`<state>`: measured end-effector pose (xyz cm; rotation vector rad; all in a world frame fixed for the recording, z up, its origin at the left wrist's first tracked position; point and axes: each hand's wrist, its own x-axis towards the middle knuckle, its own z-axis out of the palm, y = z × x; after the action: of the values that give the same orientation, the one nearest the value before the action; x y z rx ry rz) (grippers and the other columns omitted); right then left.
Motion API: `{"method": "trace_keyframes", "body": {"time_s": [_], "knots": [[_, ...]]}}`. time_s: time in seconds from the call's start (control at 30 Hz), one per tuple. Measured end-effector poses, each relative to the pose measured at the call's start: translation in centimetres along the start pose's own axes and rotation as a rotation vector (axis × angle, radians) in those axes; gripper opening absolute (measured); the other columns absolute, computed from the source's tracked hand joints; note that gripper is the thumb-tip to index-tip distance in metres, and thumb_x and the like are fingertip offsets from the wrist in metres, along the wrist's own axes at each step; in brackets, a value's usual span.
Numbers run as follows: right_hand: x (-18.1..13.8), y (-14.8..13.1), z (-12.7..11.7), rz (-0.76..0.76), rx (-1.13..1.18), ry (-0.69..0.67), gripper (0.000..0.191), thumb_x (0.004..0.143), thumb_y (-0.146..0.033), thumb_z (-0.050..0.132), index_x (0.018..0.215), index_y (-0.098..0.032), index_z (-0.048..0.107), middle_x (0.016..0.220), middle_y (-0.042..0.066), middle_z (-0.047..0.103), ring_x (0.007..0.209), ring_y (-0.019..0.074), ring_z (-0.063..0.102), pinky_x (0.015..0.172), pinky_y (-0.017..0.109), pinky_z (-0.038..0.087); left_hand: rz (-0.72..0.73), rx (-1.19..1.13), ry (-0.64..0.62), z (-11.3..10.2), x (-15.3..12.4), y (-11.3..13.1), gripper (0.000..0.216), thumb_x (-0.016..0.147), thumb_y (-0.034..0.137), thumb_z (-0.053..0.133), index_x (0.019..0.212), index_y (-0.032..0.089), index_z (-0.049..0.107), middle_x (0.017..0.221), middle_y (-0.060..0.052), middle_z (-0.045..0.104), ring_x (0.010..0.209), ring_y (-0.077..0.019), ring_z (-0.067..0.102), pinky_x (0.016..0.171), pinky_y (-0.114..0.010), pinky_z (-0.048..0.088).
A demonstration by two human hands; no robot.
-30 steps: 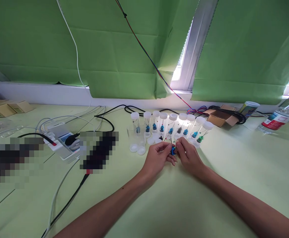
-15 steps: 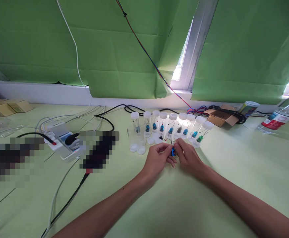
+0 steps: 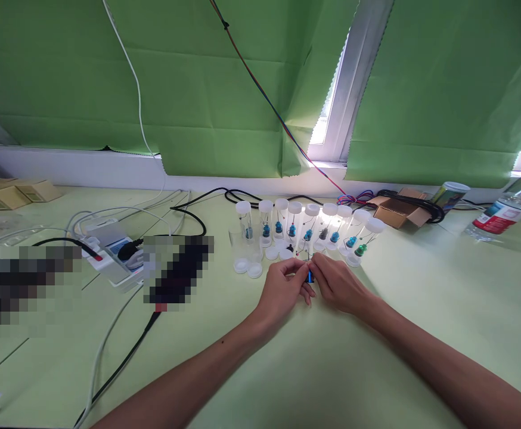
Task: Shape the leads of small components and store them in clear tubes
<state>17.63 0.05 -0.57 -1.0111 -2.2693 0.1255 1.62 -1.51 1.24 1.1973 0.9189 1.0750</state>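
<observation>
My left hand (image 3: 282, 285) pinches a small shiny blue part (image 3: 310, 276) between thumb and fingers, a little above the table. My right hand (image 3: 337, 281) meets it from the other side, with thumb and forefinger closed on the same part near its top. A thin dark stem sticks up from between the fingertips; most of the part is hidden. Just beyond my hands stands a row of several clear tubes with white caps (image 3: 266, 205), each holding a small blue, grey or green piece with thin stems. Loose white caps (image 3: 255, 270) lie before the row.
Clear tubes without a small part inside (image 3: 238, 245) are at the row's left end. A white power strip (image 3: 120, 268) with cables lies at left. An open cardboard box (image 3: 401, 211), a can (image 3: 449, 195) and a plastic bottle (image 3: 504, 208) stand at back right.
My right hand has shifted slightly left, and its fingers have turned a little at the top of the blue part. My left hand has hardly moved.
</observation>
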Motion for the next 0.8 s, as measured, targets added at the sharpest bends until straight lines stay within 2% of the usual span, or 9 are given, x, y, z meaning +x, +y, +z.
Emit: {"method": "trace_keyframes", "body": {"time_s": [0.4,0.8], "knots": [[-0.06,0.22,0.21,-0.011,0.024,0.010,0.022,0.096,-0.016,0.036,0.075,-0.023,0.037,0.065,-0.001,0.046,0.053,0.0137,0.034,0.052,0.028,0.027,-0.002,0.003,0.005,-0.10,0.06,-0.49,0.032,0.079,0.046,0.066,0.069,0.015,0.062,0.062,0.000,0.058,0.047,-0.0110,0.058,0.043,-0.022,0.046],[-0.10,0.12,0.28,-0.035,0.012,0.064,0.026,0.099,-0.021,0.035,0.073,-0.022,0.037,0.064,-0.002,0.045,0.052,0.0127,0.033,0.052,0.027,0.027,-0.033,-0.026,0.012,0.04,-0.08,-0.25,0.029,0.080,0.043,0.066,0.072,0.015,0.060,0.057,0.001,0.059,0.045,-0.0106,0.057,0.044,-0.022,0.046]]}}
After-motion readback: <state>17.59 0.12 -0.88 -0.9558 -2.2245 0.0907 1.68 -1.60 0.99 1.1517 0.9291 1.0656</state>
